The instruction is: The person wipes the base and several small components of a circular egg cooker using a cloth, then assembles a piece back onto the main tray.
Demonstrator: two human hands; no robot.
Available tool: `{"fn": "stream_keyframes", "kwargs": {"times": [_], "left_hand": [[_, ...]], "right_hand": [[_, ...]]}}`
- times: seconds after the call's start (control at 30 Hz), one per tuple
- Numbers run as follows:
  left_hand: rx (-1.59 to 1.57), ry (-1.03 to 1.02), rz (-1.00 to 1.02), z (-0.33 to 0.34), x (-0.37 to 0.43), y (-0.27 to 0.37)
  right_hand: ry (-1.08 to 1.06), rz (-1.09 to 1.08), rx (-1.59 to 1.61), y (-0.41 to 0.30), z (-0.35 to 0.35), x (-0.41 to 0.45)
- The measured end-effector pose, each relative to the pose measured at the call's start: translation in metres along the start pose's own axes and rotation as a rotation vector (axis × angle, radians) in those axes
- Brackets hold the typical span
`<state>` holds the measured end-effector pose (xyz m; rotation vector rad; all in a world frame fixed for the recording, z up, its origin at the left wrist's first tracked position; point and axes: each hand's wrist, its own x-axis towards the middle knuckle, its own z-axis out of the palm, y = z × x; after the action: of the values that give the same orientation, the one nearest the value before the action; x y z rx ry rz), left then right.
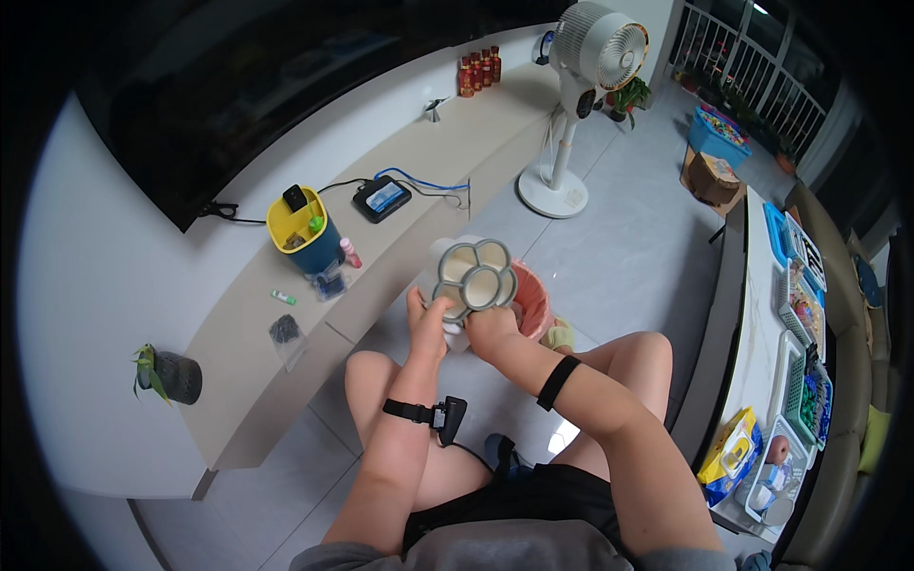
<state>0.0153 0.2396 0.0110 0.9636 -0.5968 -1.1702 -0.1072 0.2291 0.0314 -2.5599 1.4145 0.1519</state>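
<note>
A flower-shaped compartment tray (pixel 482 287) with beige wells and grey-green rims is held up before me, above the floor. My left hand (pixel 428 321) grips its lower left edge, with the thumb over the rim. My right hand (pixel 491 330) is at the tray's lower edge, its fingers curled and partly hidden; whether it holds a cloth or the tray itself I cannot tell. Something white shows below the tray between my hands. Behind the tray to the right stands a waste bin with a pink liner (pixel 532 300).
Left, a low bench (pixel 243 342) bears a blue-and-yellow bin (pixel 318 250), a black router (pixel 382 198) and small packets. A white pedestal fan (pixel 564 164) stands ahead. Right, a marble-topped table (pixel 746 314) holds baskets and a yellow wipes pack (pixel 732 457).
</note>
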Motion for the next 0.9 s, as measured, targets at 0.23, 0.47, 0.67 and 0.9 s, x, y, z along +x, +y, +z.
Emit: {"fn": "stream_keyframes", "kwargs": {"times": [0.23, 0.47, 0.67, 0.9], "left_hand": [[-0.226, -0.011, -0.107, 0.000, -0.001, 0.014], [-0.194, -0.006, -0.074, -0.008, 0.004, 0.011], [-0.116, -0.002, -0.094, 0.007, -0.006, 0.015], [0.024, -0.046, -0.043, 0.007, 0.000, 0.007]], "right_hand": [[0.253, -0.114, 0.023, -0.004, -0.033, -0.028], [0.386, -0.259, 0.233, 0.005, -0.023, -0.035], [-0.017, -0.184, 0.138, 0.003, -0.031, -0.023], [-0.066, 0.036, -0.224, -0.011, -0.011, -0.012]]}}
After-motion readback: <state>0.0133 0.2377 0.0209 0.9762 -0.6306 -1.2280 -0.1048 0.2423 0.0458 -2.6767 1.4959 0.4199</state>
